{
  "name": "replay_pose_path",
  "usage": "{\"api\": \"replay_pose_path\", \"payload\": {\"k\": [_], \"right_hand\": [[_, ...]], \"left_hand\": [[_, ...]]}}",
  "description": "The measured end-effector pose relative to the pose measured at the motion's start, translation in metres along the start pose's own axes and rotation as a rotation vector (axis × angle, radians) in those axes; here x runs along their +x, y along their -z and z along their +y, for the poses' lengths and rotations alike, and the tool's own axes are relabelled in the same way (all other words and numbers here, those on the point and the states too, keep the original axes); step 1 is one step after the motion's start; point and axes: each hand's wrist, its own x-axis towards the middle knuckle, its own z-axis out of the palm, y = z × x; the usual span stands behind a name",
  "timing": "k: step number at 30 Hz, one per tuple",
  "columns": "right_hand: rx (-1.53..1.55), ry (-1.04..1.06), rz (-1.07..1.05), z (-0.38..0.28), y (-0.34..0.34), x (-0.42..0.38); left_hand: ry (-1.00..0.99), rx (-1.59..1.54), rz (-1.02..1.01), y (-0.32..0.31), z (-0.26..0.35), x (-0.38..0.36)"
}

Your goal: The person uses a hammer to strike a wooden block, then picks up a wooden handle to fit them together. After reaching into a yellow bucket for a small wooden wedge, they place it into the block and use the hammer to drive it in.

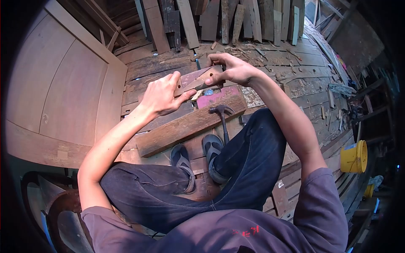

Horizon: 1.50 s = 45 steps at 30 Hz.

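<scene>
Both hands hold a short wooden piece (195, 79) with dark round holes towards its ends, raised in front of my knees. My left hand (160, 96) grips its left end, thumb along the near edge. Round the right end close the fingers and thumb of my right hand (237, 71). Below lies a thick wooden beam (181, 126), set at a slant across the floor. A claw hammer (224, 122) rests with its head on the beam, its handle pointing towards my right shoe. Something flat and pink (218, 96) sits behind the beam, partly hidden.
A large panelled wooden door (69, 80) stands at left. Many boards (236, 21) lean upright along the back. Wood chips and offcuts litter the plank floor (274, 80). A yellow bucket (354, 157) is at right. Curved dark pieces (63, 211) lie at lower left.
</scene>
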Motion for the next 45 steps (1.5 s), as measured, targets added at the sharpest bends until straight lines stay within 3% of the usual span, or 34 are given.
{"api": "replay_pose_path", "payload": {"k": [2, 5, 8, 23, 26, 29, 34, 39, 45], "right_hand": [[0.051, -0.017, -0.008, 0.005, 0.000, 0.001], [0.066, -0.072, -0.005, -0.003, -0.003, -0.002], [0.110, -0.090, -0.053, -0.005, -0.005, -0.001], [0.199, -0.101, -0.096, 0.005, -0.004, 0.001], [-0.180, -0.210, -0.025, -0.005, -0.006, 0.001], [-0.013, -0.238, -0.120, -0.002, -0.004, 0.002], [0.233, -0.264, -0.011, -0.001, -0.008, 0.003], [0.284, -0.308, -0.001, 0.005, -0.007, 0.008], [0.367, -0.346, -0.039, 0.001, -0.011, 0.009]], "left_hand": [[0.039, -0.041, -0.021, 0.004, 0.002, -0.001], [0.145, -0.305, -0.242, 0.019, 0.001, 0.008], [0.053, -0.475, -0.248, 0.012, -0.004, 0.005], [0.105, -0.628, -0.359, 0.009, -0.002, 0.007], [0.119, -0.657, -0.399, -0.005, -0.015, 0.006], [0.107, -0.699, -0.414, -0.008, -0.018, 0.005], [0.101, -0.664, -0.381, -0.004, -0.013, 0.008], [0.083, -0.541, -0.303, -0.006, -0.005, 0.003], [0.250, -0.769, -0.463, -0.010, -0.011, 0.006]]}}
